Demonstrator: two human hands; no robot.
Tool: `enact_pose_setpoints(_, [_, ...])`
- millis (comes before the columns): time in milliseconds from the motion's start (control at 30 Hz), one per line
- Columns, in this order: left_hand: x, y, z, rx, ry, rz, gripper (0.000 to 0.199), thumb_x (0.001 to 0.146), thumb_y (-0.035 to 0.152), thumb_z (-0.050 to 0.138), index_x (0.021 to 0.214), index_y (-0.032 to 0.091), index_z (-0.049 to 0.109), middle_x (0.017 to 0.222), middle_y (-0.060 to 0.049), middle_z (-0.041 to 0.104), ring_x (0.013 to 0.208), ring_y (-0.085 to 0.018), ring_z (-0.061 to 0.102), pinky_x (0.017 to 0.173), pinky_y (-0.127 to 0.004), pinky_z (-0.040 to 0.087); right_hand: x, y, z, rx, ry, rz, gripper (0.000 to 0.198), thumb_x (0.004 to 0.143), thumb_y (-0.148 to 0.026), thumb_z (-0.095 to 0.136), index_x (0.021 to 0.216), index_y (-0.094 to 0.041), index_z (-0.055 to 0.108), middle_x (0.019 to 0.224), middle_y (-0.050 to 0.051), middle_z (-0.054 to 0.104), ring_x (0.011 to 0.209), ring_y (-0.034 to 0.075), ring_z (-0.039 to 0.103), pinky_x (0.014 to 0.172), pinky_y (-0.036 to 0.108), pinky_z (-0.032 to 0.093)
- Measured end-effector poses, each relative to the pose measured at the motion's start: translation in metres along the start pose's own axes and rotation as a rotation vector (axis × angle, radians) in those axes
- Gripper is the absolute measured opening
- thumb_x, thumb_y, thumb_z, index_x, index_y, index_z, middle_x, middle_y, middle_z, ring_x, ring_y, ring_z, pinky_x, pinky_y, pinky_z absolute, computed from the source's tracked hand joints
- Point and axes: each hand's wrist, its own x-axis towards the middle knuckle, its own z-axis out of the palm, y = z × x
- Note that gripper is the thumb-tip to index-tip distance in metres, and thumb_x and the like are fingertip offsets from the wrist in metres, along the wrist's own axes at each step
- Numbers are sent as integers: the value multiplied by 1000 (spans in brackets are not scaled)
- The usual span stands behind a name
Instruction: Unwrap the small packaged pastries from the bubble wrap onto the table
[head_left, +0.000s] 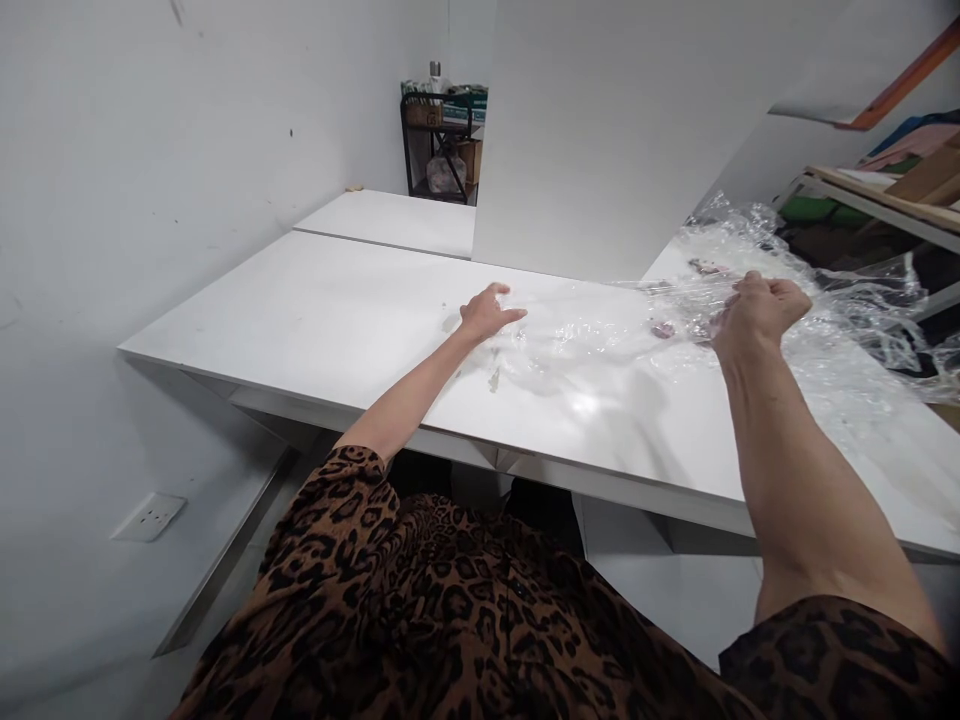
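A heap of clear plastic film [570, 350] stretches over the white table [300, 320], crumpled most thickly on the right. My right hand [759, 310] is closed, its fingers pinched on the film and raised above the tabletop. Near the left end of the film is my left hand [486, 314], low over the table, thumb and fingers spread apart. Whether its fingertips touch the film I cannot tell. Small reddish pieces [663, 328] show through or among the film beside my right hand.
A tall white panel [600, 130] rises behind the table. At the back is a black rack [442, 150] with boxes and a bag. A shelf [885, 200] with cloth and cardboard stands at the right. The wall [187, 130] runs along the left.
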Motion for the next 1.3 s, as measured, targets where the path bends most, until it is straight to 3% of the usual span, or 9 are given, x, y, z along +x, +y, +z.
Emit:
enact_pose_setpoints(167, [10,15,-15,306,14,150,14,82,33,70,78,20,67,109,-7,64,115,-27,57,103,-46,40,7,-10,-10,102,-10,7,36,98,-7,46,66,-23,41,46,-10,31,37,7,27,45,22,17])
enact_pose_setpoints(300, [15,43,-17,-58,31,162,17,92,35,62,84,19,62,92,-5,66,87,-17,66,80,-31,51,-13,-26,-13,213,-143,-57,33,97,-5,45,68,-21,44,50,-7,40,38,7,33,40,20,19])
enact_pose_setpoints(433, [5,88,-20,-411,12,101,22,99,42,55,100,20,55,87,0,65,61,-7,63,58,-18,45,-58,-47,-2,292,-437,-135,23,89,-12,64,74,-19,48,56,-7,48,40,7,40,36,19,28])
enact_pose_setpoints(600, [1,116,-69,-642,185,117,12,103,31,48,103,19,50,78,4,65,42,-2,51,45,-13,30,-90,-49,19,319,-555,-145,33,86,-35,74,80,-20,45,65,-6,52,45,5,43,39,17,35])
enact_pose_setpoints(700, [12,101,-118,-797,470,64,19,107,29,36,113,17,50,77,6,59,44,1,51,53,-9,32,-101,-22,31,97,-693,-118,36,90,-52,67,97,-20,51,79,-1,63,58,8,54,52,21,49])
enact_pose_setpoints(800, [18,69,-160,-948,749,9,24,108,39,36,118,21,48,82,6,59,53,0,58,55,-10,37,-126,15,47,-249,-1026,-326,74,81,-71,67,133,-21,50,127,15,64,102,24,66,81,41,59])
enact_pose_setpoints(933, [11,22,-177,-980,819,-72,26,95,47,62,104,27,48,75,6,60,52,-6,57,48,-16,39,-171,53,84,-752,-1419,-824,110,76,-78,67,161,-22,26,167,21,23,152,45,23,117,66,30])
enact_pose_setpoints(1067, [-9,-10,-161,-961,742,-143,27,91,43,65,96,25,46,70,6,61,47,-7,54,46,-19,40,-193,75,122,-879,-1517,-1060,93,92,-76,45,164,-20,23,169,19,18,153,43,19,117,59,28])
enact_pose_setpoints(1300, [-31,-26,-142,-914,623,-200,34,79,41,74,91,25,46,70,6,63,44,-7,53,45,-19,40,-192,92,121,-877,-1330,-1091,56,102,-52,36,135,-12,57,125,18,62,111,28,54,94,38,40])
